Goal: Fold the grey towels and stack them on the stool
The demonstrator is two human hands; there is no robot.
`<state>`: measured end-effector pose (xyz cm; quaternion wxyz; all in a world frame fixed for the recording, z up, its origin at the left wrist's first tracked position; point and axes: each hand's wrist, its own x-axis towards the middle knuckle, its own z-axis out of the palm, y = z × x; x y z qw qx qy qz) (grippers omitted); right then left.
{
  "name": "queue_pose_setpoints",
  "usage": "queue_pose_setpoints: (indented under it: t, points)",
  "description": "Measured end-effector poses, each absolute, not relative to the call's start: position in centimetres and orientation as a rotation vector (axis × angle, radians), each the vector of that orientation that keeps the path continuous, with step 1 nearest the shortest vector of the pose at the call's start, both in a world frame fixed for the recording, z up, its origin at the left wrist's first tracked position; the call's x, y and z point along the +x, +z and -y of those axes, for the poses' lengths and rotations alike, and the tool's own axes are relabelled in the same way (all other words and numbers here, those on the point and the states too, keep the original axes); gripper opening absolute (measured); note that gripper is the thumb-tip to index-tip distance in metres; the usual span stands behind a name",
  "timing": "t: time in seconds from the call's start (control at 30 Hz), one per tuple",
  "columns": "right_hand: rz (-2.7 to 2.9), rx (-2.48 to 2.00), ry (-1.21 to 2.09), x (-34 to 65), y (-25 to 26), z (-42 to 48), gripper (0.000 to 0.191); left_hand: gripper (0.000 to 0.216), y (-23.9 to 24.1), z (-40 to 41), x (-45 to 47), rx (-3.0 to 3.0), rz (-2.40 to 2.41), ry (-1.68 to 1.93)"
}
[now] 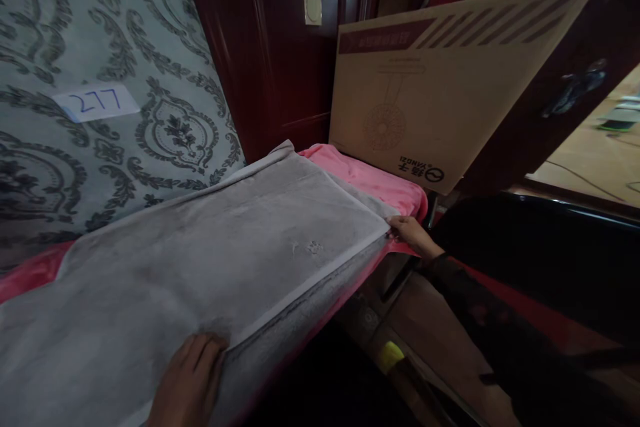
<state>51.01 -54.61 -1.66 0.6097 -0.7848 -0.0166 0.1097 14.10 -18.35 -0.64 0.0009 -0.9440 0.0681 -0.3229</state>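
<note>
Left hand, bottom of frame, left of centre: fingers curled upon the near edge of the grey cloth; thumb hidden, so whether it pinched or merely pressed could not be told. Grey cloth: lay folded over itself from lower left to centre. Right hand, right of centre: fingertips closed on the cloth's corner. Step in hand, as judged: squaring the folded edge; the next move seemed to call for an even hold at both points. Open room: a dark gap below the near edge, lower centre, with a yellow-tipped object in it. Pink cover: beneath the cloth, showing past its far end. Beyond: carton, upper right, close behind that end; patterned wall, upper left, bounding the far long edge.
</note>
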Motion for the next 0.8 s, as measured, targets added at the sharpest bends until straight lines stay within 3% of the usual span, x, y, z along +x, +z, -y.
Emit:
queue_pose_setpoints:
  t: [0.53,0.8]
  points:
    - [0.107,-2.008,0.028,51.2,-3.1,54.7,0.03,0.02,-0.3,18.8,14.2,-2.926,-0.253,-1.009]
    - [0.103,-2.132,-0.052,50.3,-2.4,55.0,0.018,0.016,-1.5,19.4,13.6,-2.993,-0.095,-0.969]
